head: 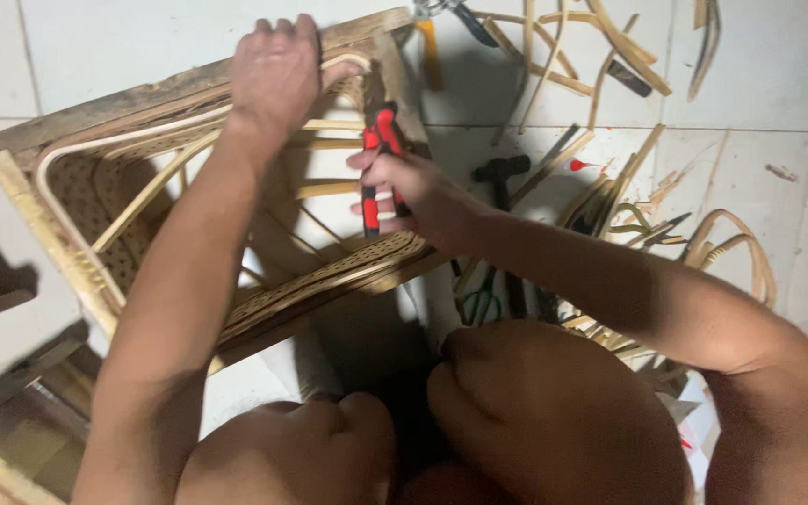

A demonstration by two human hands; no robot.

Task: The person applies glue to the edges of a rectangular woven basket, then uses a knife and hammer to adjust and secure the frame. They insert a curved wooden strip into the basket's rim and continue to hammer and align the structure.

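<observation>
pale tiled floor [778, 84], cane work in progress

woven rattan chair frame with wooden rails [86, 252] lies tipped on its side on the tiles, just ahead of the person's knees. left hand [275, 70] is clamped over the top wooden rail, fingers curled round it. right hand [413, 192] is wrapped tight round red-and-black handled pliers [378, 154], nose up against the frame's corner post (exact contact point hidden by the hand). loose cut rattan strips [600, 65] and a black hammer [502, 173] lie scattered to the right.
</observation>
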